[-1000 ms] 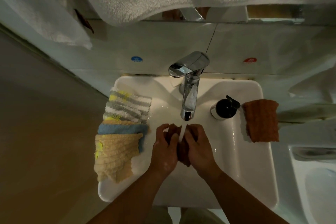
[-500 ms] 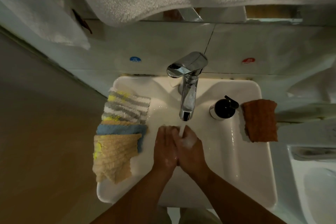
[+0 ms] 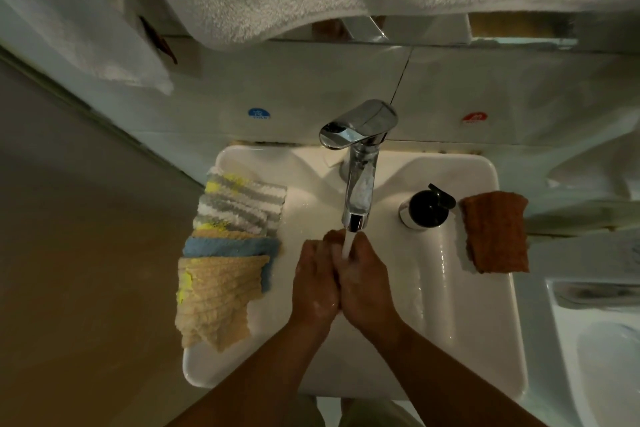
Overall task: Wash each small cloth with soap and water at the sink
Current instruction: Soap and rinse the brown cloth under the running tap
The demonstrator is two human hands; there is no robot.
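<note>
Head view: left hand (image 3: 315, 282) and right hand (image 3: 367, 288) nearly hide the cloth (image 3: 331, 236).

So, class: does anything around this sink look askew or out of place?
Yes: the beige ribbed cloth, frontmost of the pile on the left rim of the white sink, lies skewed and overhangs the outer edge, so it might slip off.

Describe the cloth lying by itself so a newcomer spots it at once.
Find the white sink under the tap. On its right rim, just past the black soap pump, lies a rust-orange cloth. It lies alone; the other cloths overlap in a pile on the left rim.
</note>
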